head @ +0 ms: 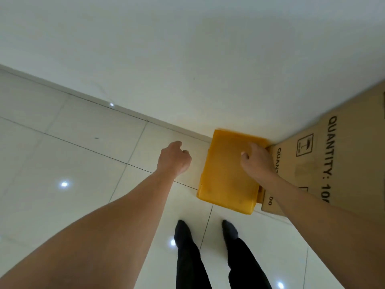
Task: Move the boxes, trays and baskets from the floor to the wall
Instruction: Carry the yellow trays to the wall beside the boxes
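A yellow plastic tray [224,174] lies upside down on the tiled floor, its far end against the white wall [187,49]. My right hand [257,159] hovers over or rests on the tray's far right corner with loosely curled fingers; whether it grips the tray is unclear. My left hand [175,161] hangs in the air just left of the tray, fingers curled, holding nothing. A brown cardboard box [333,155] printed "QUANTITY" stands against the wall right beside the tray.
Glossy pale floor tiles [73,153] stretch out to the left along the grey skirting. My two feet in dark socks and black trousers [208,257] stand just behind the tray.
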